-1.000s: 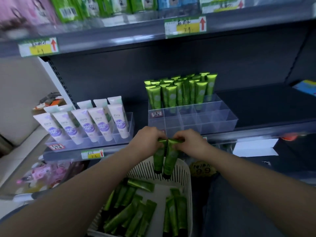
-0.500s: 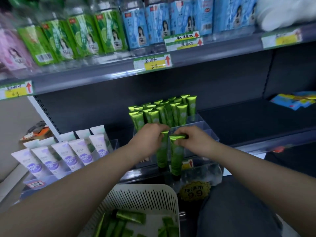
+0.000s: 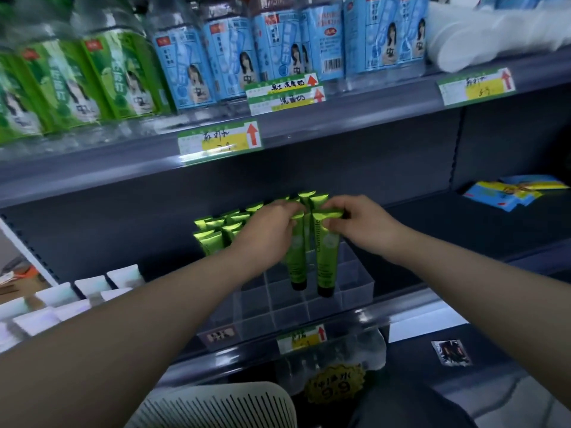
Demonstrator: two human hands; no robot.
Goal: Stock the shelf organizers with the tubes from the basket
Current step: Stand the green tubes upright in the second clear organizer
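Left hand [image 3: 268, 233] pinching green tube [image 3: 297, 261], right hand [image 3: 362, 224] pinching second tube [image 3: 327, 262], black caps [image 3: 325, 291] down

Shop: stocked shelves [image 3: 340, 125] w/ price tags [image 3: 220, 138].

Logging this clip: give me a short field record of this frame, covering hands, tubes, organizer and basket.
left hand: holds the left tube by its top
right hand: pinches the crimped top of the right tube
tube pose: both upright, black caps down, side by side
organizer: clear, gridded; front compartments unfilled, stocked tubes at the back
seated in a compartment: cannot tell
basket: white slotted rim at the bottom edge, contents out of view
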